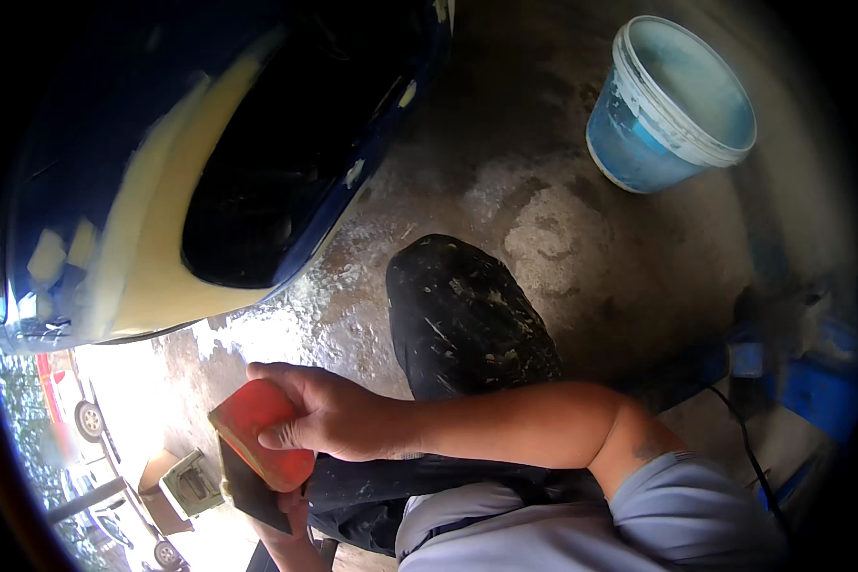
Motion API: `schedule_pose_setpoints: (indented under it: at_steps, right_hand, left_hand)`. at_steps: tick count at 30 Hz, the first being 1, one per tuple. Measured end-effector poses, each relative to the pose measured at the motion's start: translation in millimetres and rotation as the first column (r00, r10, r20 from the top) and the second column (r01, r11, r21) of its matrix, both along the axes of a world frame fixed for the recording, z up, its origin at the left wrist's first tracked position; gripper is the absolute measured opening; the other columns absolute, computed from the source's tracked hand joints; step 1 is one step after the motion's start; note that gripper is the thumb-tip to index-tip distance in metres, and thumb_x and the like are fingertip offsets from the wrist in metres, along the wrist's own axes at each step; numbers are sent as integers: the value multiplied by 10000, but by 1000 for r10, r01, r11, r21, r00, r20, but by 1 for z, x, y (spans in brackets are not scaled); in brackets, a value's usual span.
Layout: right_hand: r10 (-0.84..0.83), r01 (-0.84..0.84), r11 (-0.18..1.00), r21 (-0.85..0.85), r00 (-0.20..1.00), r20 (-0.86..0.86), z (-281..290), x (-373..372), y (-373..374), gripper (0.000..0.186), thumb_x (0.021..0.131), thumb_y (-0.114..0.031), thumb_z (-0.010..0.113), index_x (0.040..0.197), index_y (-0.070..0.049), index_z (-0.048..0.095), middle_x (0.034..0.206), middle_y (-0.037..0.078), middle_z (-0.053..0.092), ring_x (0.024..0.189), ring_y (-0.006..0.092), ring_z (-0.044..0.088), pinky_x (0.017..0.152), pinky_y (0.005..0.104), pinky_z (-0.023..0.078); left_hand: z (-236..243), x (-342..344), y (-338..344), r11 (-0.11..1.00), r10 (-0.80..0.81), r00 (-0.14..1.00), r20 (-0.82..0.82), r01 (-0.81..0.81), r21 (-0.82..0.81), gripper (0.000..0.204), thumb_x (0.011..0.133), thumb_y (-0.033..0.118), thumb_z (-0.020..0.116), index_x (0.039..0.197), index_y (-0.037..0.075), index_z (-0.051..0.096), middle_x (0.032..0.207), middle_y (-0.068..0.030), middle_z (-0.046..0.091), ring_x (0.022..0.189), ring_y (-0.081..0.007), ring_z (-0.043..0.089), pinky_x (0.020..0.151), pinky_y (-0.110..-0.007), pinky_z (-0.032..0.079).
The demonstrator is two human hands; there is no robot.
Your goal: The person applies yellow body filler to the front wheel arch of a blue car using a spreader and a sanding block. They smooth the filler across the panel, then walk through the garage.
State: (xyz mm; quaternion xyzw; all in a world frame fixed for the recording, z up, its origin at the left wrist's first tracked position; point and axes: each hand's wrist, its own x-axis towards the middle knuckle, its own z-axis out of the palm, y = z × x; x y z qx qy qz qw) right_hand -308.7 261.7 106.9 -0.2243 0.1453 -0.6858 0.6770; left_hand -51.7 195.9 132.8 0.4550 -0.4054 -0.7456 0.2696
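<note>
Stained floor (pixel 562 238) bears 1 blue bucket (pixel 634 138); right hand (pixel 348 417) grips red block (pixel 257 417).

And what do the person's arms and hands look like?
The right hand has no glove, and its arm is bare up to a short, pale grey sleeve. A faint dark mark shows just below that sleeve. The left hand looks gloveless too, but it's partly hidden.
</note>
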Motion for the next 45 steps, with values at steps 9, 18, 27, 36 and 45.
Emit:
schedule_pose_setpoints:
  at_steps: [9, 18, 27, 36, 45]
  right_hand:
    - [35, -65, 995, -72, 934, -357, -33, 24, 6, 661, 944, -49, 682, 1497, 45, 332, 1260, 105, 610, 1148, 146, 579, 1022, 305, 446]
    - [224, -223, 973, 57, 862, -454, -48, 57, -12, 536, 955, -25, 663, 1442, -19, 439, 1176, 96, 659, 1077, 125, 609, 979, 304, 498]
    - [197, -100, 923, 372, 952, -233, -80, 38, -62, 372, 919, 18, 659, 1266, -54, 546, 1187, 105, 648, 1095, 212, 641, 990, 402, 520]
    - [267, -91, 797, 597, 940, -212, -66, 90, -128, 301, 918, 15, 667, 1191, -45, 557, 1152, 68, 647, 1068, 166, 632, 971, 377, 525]
    - [291, -31, 888, 459, 811, -508, -40, 136, -192, 538, 899, 2, 720, 1364, 0, 450, 1181, 81, 629, 1086, 121, 603, 964, 332, 511]
  left_hand:
    - [34, -13, 20, 952, 128, 982, -137, -161, -262, 79, 935, 70, 571, 868, 30, 554, 610, -38, 501, 548, -148, 473, 546, -288, 379]
    - [8, 35, 27, 870, 488, 869, -81, -492, -39, 180, 1005, 106, 571, 1047, -56, 640, 936, -112, 715, 806, -169, 685, 786, -303, 549]
    - [35, 74, -37, 717, 644, 694, -322, -695, -62, 196, 989, 123, 621, 1063, -57, 643, 940, -105, 717, 823, -159, 679, 782, -287, 541]
    - [26, 126, -72, 637, 738, 648, -186, -761, -123, 200, 958, 137, 675, 1035, -44, 641, 953, -92, 716, 855, -139, 663, 828, -268, 514]
    - [4, 151, -152, 732, 644, 742, -187, -669, -133, 222, 956, 152, 681, 1046, -47, 640, 960, -88, 712, 858, -132, 650, 835, -261, 496]
